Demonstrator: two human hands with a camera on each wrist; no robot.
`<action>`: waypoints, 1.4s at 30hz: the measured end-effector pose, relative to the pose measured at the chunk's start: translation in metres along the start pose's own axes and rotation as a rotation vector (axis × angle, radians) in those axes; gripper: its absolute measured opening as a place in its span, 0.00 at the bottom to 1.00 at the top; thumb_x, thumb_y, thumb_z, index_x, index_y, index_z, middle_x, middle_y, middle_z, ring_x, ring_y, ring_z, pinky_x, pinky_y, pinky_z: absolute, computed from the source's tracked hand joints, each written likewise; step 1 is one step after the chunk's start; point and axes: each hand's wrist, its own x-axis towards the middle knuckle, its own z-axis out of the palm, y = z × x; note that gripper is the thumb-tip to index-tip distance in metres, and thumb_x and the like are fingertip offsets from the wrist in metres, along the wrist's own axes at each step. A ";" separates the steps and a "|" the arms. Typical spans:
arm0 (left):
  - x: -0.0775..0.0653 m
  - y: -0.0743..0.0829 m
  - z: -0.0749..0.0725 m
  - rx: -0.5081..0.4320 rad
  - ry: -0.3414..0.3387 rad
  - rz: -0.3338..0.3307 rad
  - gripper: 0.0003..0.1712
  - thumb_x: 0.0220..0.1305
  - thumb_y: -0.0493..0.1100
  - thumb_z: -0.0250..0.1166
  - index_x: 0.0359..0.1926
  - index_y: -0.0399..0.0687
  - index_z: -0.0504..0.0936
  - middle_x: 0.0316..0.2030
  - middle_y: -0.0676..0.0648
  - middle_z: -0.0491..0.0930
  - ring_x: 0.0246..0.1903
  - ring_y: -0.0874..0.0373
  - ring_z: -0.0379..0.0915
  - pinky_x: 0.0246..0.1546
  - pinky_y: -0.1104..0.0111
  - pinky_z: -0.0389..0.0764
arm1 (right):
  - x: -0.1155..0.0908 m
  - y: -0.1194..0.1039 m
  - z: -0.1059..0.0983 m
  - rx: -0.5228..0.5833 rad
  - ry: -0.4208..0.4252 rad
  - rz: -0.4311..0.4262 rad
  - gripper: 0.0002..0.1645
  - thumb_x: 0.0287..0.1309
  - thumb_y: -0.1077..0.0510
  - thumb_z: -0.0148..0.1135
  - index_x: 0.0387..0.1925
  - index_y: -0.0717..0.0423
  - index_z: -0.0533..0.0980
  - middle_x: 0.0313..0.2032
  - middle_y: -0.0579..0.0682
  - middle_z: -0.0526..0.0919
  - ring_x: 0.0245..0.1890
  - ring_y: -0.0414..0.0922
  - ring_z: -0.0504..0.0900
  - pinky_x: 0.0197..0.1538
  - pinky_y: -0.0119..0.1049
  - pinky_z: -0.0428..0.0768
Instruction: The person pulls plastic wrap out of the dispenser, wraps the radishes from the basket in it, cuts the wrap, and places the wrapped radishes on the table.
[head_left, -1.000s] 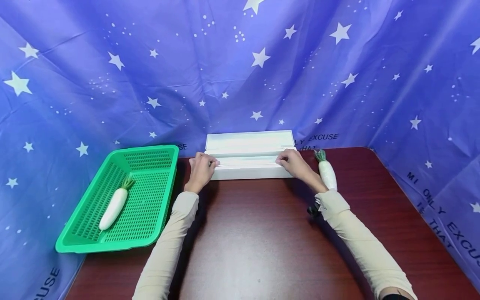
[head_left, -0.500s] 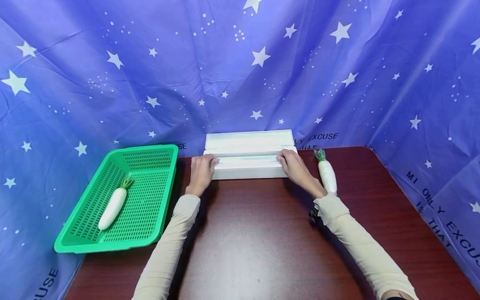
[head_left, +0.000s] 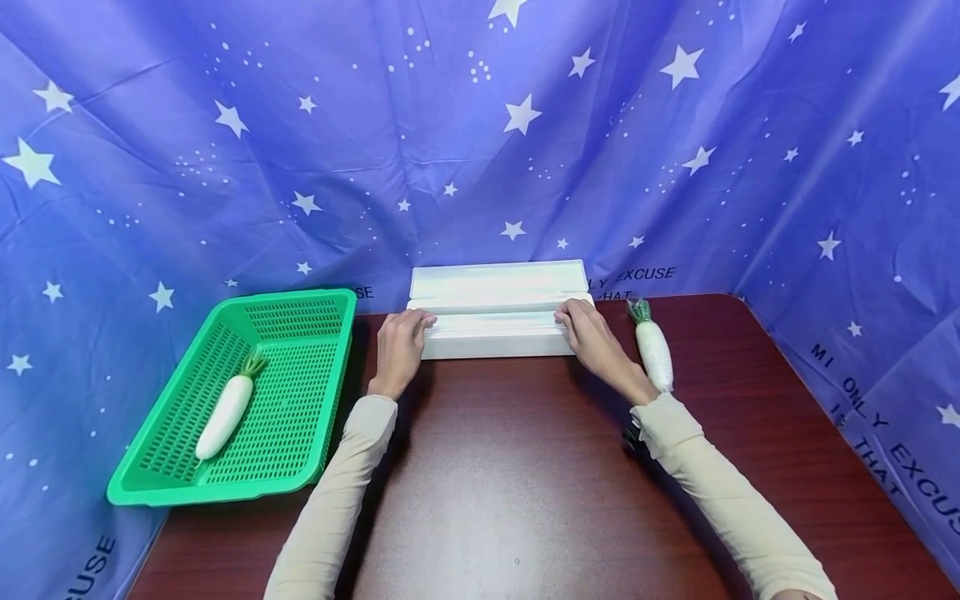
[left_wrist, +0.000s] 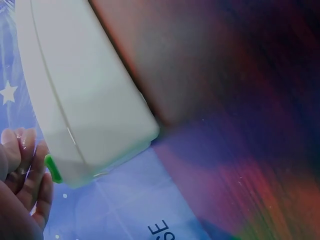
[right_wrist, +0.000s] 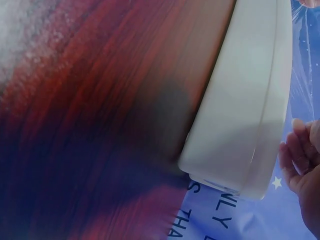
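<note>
A long white cling film dispenser (head_left: 498,345) stands at the table's back edge with its lid (head_left: 498,283) tipped up. My left hand (head_left: 400,350) is over its left end and my right hand (head_left: 597,343) over its right end. In the right wrist view, clear cling film (right_wrist: 306,60) stretches between the two hands in thin creases. The fingers of my left hand (left_wrist: 25,180) are bent with thumb and fingertips together at the film's edge, beside a green tab (left_wrist: 53,168). The right hand (right_wrist: 305,165) pinches likewise at the other end.
A green plastic basket (head_left: 341,400) at the left holds a white radish (head_left: 227,417) with cut green stalks. Another white radish (head_left: 654,350), shiny as if wrapped, lies right of the dispenser near my right wrist. A blue starry curtain (head_left: 480,167) hangs behind the table (head_left: 495,500).
My left hand has lowered slightly and turned, its fingers drawn closer together. The right hand has shifted slightly to the right. The dispenser, basket and radishes stay in place.
</note>
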 end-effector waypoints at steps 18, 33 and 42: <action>0.000 0.012 -0.018 -0.055 0.045 -0.022 0.10 0.71 0.41 0.67 0.37 0.37 0.87 0.30 0.42 0.86 0.33 0.46 0.85 0.36 0.54 0.85 | -0.001 -0.015 -0.021 0.071 0.023 0.023 0.08 0.74 0.65 0.58 0.36 0.64 0.77 0.33 0.57 0.81 0.35 0.51 0.75 0.40 0.45 0.73; -0.003 0.018 -0.031 -0.097 0.100 0.036 0.06 0.68 0.36 0.69 0.35 0.36 0.86 0.30 0.42 0.84 0.31 0.47 0.85 0.34 0.57 0.85 | -0.004 -0.029 -0.035 0.084 0.056 -0.046 0.05 0.72 0.67 0.60 0.36 0.63 0.77 0.33 0.55 0.80 0.35 0.47 0.74 0.39 0.40 0.72; 0.000 0.026 -0.038 -0.114 0.157 0.088 0.02 0.66 0.32 0.70 0.34 0.38 0.86 0.27 0.43 0.83 0.28 0.48 0.83 0.31 0.58 0.84 | -0.006 -0.040 -0.049 0.079 0.058 -0.057 0.04 0.71 0.67 0.61 0.36 0.61 0.77 0.32 0.53 0.80 0.34 0.44 0.73 0.37 0.36 0.70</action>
